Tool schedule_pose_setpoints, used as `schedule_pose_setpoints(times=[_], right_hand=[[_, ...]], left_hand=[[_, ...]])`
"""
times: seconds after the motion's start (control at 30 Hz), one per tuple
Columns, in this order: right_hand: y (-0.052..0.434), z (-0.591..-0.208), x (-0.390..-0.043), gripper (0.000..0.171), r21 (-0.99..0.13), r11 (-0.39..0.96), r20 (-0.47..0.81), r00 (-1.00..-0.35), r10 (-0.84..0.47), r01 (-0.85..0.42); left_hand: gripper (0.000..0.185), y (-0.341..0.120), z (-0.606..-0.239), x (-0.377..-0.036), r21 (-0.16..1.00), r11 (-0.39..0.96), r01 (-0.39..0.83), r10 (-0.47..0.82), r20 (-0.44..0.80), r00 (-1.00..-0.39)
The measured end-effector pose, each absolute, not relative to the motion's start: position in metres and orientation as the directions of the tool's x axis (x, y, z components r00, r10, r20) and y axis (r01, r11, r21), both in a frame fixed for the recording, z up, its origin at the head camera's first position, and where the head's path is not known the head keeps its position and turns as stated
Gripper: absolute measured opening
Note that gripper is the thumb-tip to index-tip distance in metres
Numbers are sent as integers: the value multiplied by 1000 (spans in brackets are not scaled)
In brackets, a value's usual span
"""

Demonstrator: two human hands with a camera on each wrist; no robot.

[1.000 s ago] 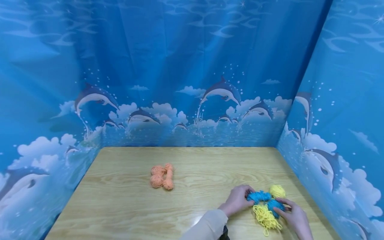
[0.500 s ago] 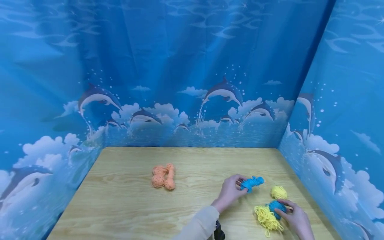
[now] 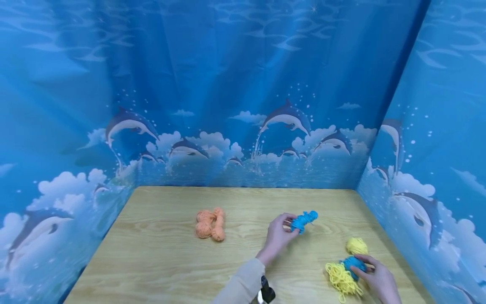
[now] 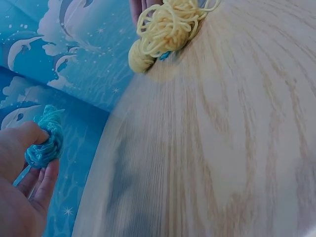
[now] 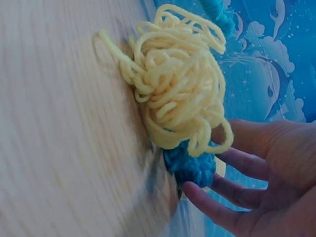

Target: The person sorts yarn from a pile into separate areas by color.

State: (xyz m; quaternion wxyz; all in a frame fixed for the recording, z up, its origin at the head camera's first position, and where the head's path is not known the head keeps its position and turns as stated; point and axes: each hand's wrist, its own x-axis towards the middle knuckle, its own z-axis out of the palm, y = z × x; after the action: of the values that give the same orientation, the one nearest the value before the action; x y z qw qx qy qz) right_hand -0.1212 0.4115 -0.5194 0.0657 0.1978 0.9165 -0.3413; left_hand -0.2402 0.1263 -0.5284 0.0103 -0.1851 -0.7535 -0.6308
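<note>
My left hand (image 3: 289, 224) pinches a small blue yarn bundle (image 3: 304, 220) just above the wooden table (image 3: 159, 261), right of centre. The left wrist view shows that bundle (image 4: 44, 143) held at the fingertips (image 4: 34, 136). At the front right, my right hand (image 3: 360, 267) holds a blue yarn ball (image 3: 352, 264) between thumb and fingers. A loose yellow yarn tangle (image 3: 339, 279) lies against that ball. In the right wrist view the fingers (image 5: 217, 195) close on the blue ball (image 5: 190, 169) under the yellow tangle (image 5: 177, 94).
An orange yarn skein (image 3: 210, 224) lies at the table's middle left. A small yellow yarn ball (image 3: 356, 245) sits behind the right hand. Blue dolphin-print curtains (image 3: 243, 105) wall the table at the back and on both sides.
My left hand has lifted the blue bundle out of the pile and carried it left and farther back. The right hand stays on the blue ball by the yellow tangle.
</note>
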Motion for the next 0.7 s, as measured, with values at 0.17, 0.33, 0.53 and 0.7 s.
schedule_pose_setpoints(times=[0.17,0.33,0.53,0.7], right_hand=[[411,-520,-121,81,-609,687,-250,-918,308,396],[412,-521,-122,86,-607,686,-260,-916,305,401],[412,-521,-123,88,-602,692,-272,-917,291,398],[412,-521,-124,91,-600,702,-268,-923,277,385]], left_hand=[[33,115,-530,-242,949,134,285,235,248,-940],[33,101,-535,-245,953,146,267,194,237,-952],[32,77,-535,-248,956,179,234,135,212,-968],[33,57,-536,-251,956,213,200,83,186,-979]])
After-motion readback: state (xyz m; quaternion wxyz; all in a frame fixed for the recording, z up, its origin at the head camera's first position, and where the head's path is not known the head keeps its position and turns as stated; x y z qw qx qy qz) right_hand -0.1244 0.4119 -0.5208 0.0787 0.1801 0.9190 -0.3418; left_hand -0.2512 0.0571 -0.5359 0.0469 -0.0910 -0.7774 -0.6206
